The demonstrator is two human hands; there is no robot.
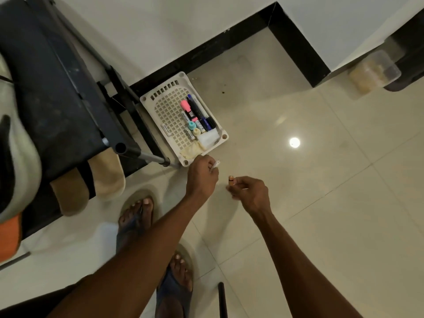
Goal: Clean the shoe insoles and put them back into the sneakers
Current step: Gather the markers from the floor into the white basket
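Two tan insoles hang over the front edge of a dark folding table: a darker one (70,195) and a paler one (107,174) beside it. A white and black sneaker (18,164) lies at the left edge. My left hand (202,174) hovers just below a white basket (160,106) and pinches a small white object (215,164). My right hand (251,192) is a little to the right, over the floor, and holds a small orange and black battery-like cylinder (230,180).
The basket on the tiled floor holds markers, highlighters and a crumpled cloth (191,150). My sandalled feet (135,216) stand beside the table. A clear plastic container (374,71) sits at the far right by the wall. A black rod (222,299) pokes up at the bottom.
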